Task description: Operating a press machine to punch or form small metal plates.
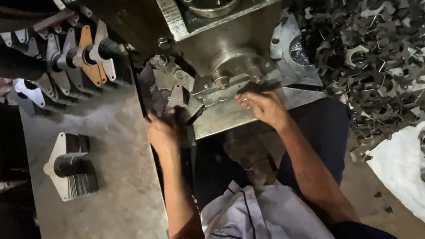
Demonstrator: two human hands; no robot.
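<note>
My left hand (165, 131) grips a stack of flat dark metal plates (150, 91) standing on edge at the left side of a grey press machine (226, 37). My right hand (264, 108) rests on the machine's bed (232, 114), fingertips pinching a thin dark metal piece (258, 87) right under the round die. Both forearms reach up from the bottom of the view, over a white cloth on my lap.
A grey workbench (112, 193) lies at left, bearing a short stack of triangular plates with a dark tube (69, 166). More such plates hang on a black rod (41, 59) at upper left. A big heap of dark punched scrap (373, 46) lies at right on white sheeting (403, 165).
</note>
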